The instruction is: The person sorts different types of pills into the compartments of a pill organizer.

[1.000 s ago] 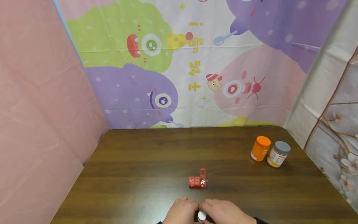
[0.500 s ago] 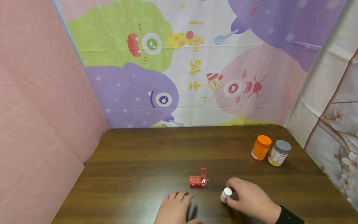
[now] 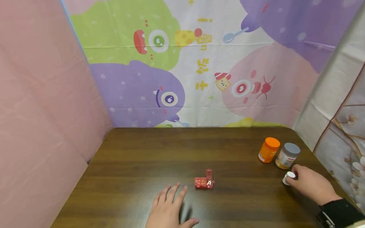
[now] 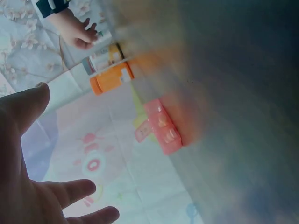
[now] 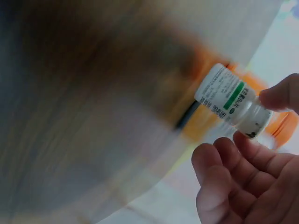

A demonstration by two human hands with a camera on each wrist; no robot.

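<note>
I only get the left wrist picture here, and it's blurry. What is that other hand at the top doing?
Observer: The right hand pinches a small white bottle near its cap; the right wrist view shows a green band on its label.
Visitor: Where on the table is that?
Observer: By the head view, at the right side of the wooden table, just in front of the grey-lidded jar, which stands beside the orange jar.
Visitor: And the pink box I see?
Observer: In the head view it is red, a pill box with one lid raised and small white pieces in that open part. The left hand lies flat near it, holding nothing.
</note>
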